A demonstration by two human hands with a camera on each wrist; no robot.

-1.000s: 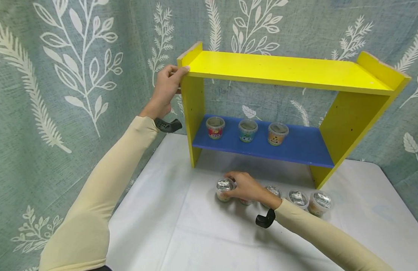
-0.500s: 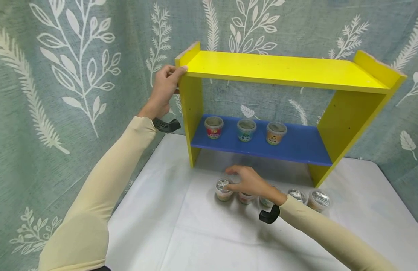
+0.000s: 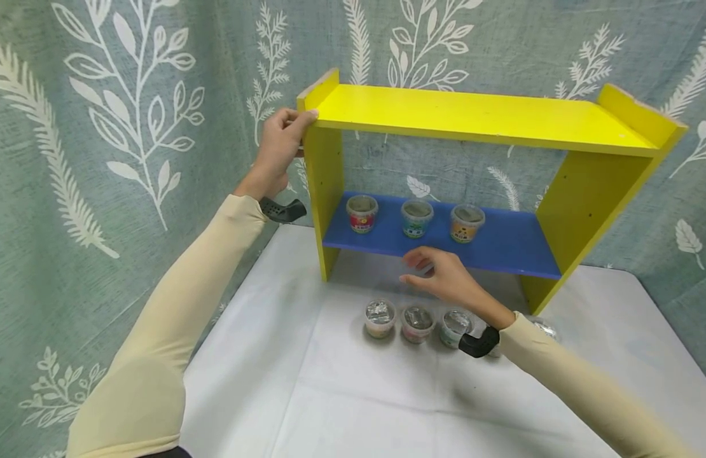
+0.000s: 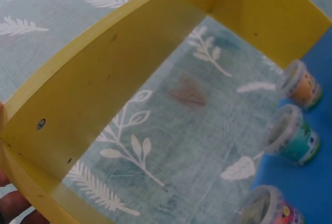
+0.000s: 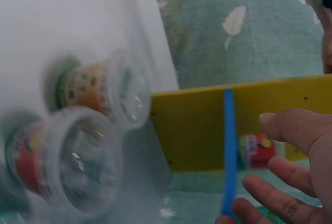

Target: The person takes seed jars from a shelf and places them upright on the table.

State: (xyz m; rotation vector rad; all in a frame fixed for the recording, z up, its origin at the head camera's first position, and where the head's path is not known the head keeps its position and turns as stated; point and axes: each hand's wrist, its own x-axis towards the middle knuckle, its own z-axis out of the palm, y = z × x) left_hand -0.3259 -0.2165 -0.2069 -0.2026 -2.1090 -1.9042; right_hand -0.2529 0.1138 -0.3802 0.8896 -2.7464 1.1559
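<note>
My left hand (image 3: 278,146) grips the upper left corner of a yellow shelf unit (image 3: 473,114), thumb on its front edge. Fingers loosely bent, my right hand (image 3: 444,277) holds nothing and hovers just in front of the blue shelf board (image 3: 502,242). On that board stand a red-labelled cup (image 3: 362,216), a green-labelled cup (image 3: 416,219) and an orange-labelled cup (image 3: 466,226), all upright. Below the right hand, several similar plastic cups line the table, among them the leftmost cup (image 3: 379,319) and a red-labelled table cup (image 5: 31,156); my right forearm partly hides those farther right.
A white cloth covers the table (image 3: 341,401) beneath the shelf unit. Behind and to the left hangs a green curtain (image 3: 215,76) with white leaf prints. The yellow right side panel (image 3: 599,197) leans outward in the head view.
My right hand has let go of the leftmost table cup, which stays in place, and has risen up and right toward the blue board. The left hand keeps its grip on the shelf unit.
</note>
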